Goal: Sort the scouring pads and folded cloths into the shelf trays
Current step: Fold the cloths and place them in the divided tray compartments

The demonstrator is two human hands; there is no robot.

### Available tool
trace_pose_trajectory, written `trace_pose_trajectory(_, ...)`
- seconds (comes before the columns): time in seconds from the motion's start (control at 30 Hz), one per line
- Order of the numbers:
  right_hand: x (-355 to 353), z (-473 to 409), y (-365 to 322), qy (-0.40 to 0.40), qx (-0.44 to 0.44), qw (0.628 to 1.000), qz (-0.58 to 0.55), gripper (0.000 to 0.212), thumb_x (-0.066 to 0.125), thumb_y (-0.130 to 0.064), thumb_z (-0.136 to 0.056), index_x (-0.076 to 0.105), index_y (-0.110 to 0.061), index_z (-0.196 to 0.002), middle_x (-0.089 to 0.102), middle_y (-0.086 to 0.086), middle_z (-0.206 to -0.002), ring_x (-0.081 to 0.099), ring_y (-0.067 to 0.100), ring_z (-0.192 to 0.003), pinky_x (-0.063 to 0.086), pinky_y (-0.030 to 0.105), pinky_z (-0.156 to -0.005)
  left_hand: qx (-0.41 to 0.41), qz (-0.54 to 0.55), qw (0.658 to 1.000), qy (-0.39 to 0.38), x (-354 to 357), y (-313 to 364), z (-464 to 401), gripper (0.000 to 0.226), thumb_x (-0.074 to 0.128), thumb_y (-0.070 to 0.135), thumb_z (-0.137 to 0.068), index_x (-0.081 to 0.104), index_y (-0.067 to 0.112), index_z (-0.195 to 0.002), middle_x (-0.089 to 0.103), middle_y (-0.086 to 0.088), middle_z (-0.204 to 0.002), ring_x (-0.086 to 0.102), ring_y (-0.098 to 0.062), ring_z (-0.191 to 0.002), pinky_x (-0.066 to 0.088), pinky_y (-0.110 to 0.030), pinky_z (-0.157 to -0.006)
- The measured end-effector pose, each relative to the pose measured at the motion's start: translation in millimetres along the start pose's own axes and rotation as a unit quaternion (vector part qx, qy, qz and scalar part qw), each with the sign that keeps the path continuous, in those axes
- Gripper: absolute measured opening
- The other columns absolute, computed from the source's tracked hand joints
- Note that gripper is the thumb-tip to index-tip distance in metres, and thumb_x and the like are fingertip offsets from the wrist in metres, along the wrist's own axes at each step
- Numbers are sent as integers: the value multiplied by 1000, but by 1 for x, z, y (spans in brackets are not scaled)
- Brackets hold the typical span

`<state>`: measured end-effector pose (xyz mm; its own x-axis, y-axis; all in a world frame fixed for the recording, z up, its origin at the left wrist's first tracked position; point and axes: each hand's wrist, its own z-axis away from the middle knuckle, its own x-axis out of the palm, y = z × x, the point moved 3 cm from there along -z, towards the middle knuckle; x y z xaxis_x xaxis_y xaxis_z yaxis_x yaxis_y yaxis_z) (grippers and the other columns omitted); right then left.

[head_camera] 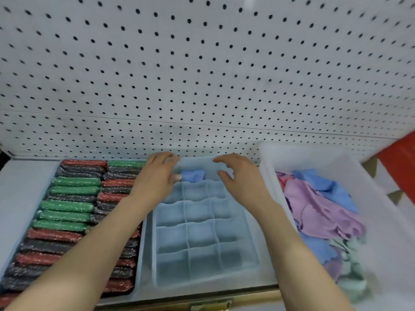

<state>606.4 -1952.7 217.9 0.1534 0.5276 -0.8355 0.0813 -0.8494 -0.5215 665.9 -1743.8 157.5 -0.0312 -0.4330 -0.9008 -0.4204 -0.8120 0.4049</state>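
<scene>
Both hands hover over the divided tray (203, 239), left hand (155, 176) and right hand (240, 176) loosely spread, gripping nothing. A folded blue cloth (193, 175) sits in a rear compartment; scouring pads (67, 207) fill the left tray.

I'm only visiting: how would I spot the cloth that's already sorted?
Find the grey divided tray in the middle, between the scouring pads and the white bin. In its back row, beside the left hand, sits a blue folded cloth; the cells in view nearer you hold nothing.
</scene>
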Motion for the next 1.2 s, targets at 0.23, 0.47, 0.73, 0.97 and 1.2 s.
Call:
trace_pose_trajectory(0.23,-84,42,117,46,246,961,117,20,57,-18,-91,65,-17,-110,69,6,-103,64,29,-98,46,33,-78,43,90,995,-14,9,95,-7,42,59,12,-92,58,18,-134,49,-5,-142,43,-27,-131,35,-36,-107)
trace_pose_trajectory(0.47,-107,48,169,-17,286,950,124,19,52,-18,-92,58,-10,-76,60,10,-77,61,29,-83,43,32,-65,68,114,991,-3,5,167,-13,40,57,18,-95,55,25,-135,48,5,-142,44,-16,-129,31,-21,-99)
trace_pose_trajectory(0.73,-197,27,60,-29,50,964,-261,16,57,-13,-91,68,-24,-86,59,14,-67,48,15,-65,36,29,-62,89,324,942,0,-56,245,-22,90,76,50,-67,31,44,-145,48,22,-140,42,7,-129,35,-16,-105)
trace_pose_trajectory(0.97,-212,18,7,-30,-60,940,-336,3,74,-25,-87,74,-24,-90,63,8,-76,56,14,-68,46,25,-62,13,452,888,79,-113,230,-17,7,74,21,-84,67,19,-82,64,4,-74,56,-10,-66,47,-28,-65)
trace_pose_trajectory(1.2,-214,13,-1,-86,-65,969,-224,21,83,-34,-75,70,-18,-70,58,-9,-59,51,6,-52,37,13,-47,-32,515,827,225,-173,181,9,10,67,24,-91,69,29,-82,71,11,-79,65,-7,-74,54,-21,-67)
